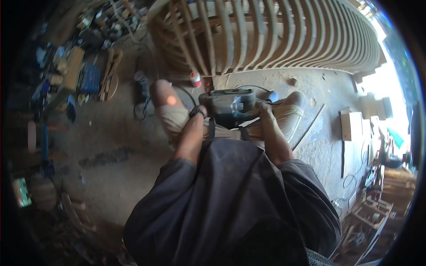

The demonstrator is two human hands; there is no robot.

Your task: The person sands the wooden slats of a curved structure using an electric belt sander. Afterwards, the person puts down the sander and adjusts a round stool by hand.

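Note:
A dark, boxy hard-plastic case point(231, 108), which looks like a power-tool case, is at my lap between my knees. What is inside it, if anything, I cannot see. My left hand point(200, 110), with a dark band at the wrist, is closed on the case's left side, its fingers mostly hidden. On the right side my right hand point(262, 109) grips the case near its corner, fingers curled and partly out of sight.
A large slatted wooden frame point(266, 40) curves across the space ahead. Near its foot stands a red-and-white bottle point(195, 79). A corded power tool point(142, 88) lies to the left, near a blue case point(90, 78). A thin rod point(309, 126) lies on the right-hand floor.

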